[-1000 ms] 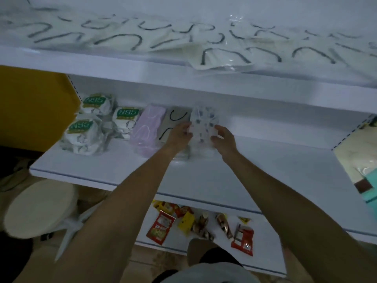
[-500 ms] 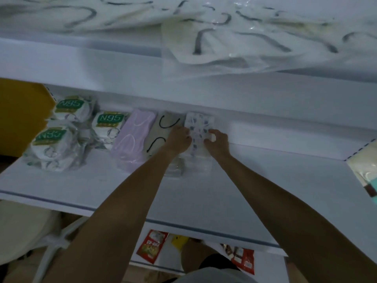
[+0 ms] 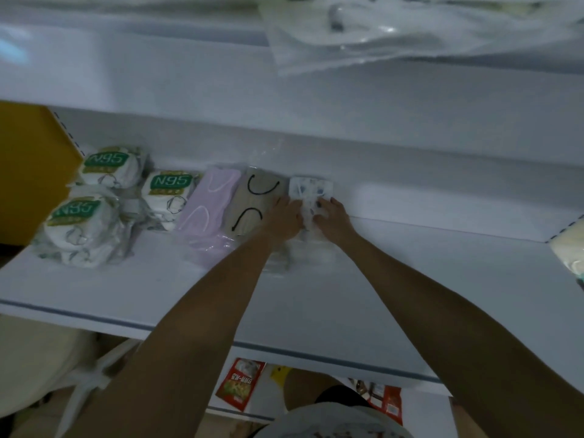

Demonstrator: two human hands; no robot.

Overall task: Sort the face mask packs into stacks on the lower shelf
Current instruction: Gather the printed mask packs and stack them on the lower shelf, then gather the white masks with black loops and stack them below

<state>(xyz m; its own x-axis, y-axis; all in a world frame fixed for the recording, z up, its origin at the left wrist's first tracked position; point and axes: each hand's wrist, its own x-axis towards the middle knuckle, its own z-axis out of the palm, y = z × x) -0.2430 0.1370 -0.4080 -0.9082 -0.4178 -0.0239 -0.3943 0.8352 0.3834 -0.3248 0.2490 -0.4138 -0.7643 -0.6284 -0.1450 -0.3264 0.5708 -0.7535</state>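
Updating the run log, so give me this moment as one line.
phase: placing | left hand: grips patterned pack | right hand: grips patterned pack | place: lower shelf, right of beige pack

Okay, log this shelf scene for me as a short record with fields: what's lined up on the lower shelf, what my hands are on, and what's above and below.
Row: on the lower shelf, left to right: N95 packs, lilac mask pack, beige mask pack with black loops, patterned mask pack
Hands: left hand and right hand hold the patterned mask pack from either side
Pack state: lying on the shelf near the back wall
Above: clear-wrapped pack overhanging the upper shelf
Below: snack packets
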